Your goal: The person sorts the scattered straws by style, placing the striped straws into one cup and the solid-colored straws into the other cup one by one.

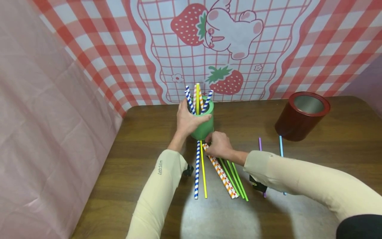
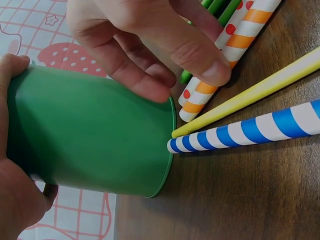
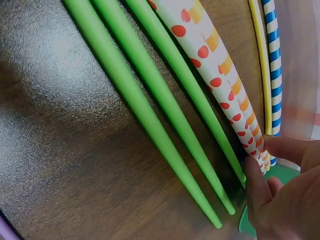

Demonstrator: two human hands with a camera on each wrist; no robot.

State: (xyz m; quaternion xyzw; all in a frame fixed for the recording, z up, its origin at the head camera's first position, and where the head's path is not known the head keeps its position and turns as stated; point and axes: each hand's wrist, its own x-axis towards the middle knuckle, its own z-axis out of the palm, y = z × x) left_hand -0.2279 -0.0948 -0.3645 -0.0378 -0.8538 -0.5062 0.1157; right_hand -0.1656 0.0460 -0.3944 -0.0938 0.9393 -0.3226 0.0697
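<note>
My left hand (image 1: 188,120) grips a green can (image 1: 206,127) near its rim, thumb across the front. Several straws (image 1: 197,99) stand inside: blue-striped, yellow, pink-striped and orange-striped. By the can's base, my right hand (image 1: 220,145) has its thumb and a finger on either side of an orange-striped straw (image 2: 245,37) and a red-dotted straw (image 3: 216,82), pinching them close to their can-side ends. These two lie side by side on the table. To their left are a yellow straw (image 1: 204,172) and a blue-striped straw (image 1: 197,176); to their right, green straws (image 3: 150,120).
A dark red can (image 1: 293,121) stands at the back right, its open top showing a grey inside. A purple straw (image 1: 260,143) and a light blue straw (image 1: 281,146) lie partly under the right forearm. Behind the wooden table (image 1: 143,172) hangs a checked strawberry-print cloth (image 1: 113,49).
</note>
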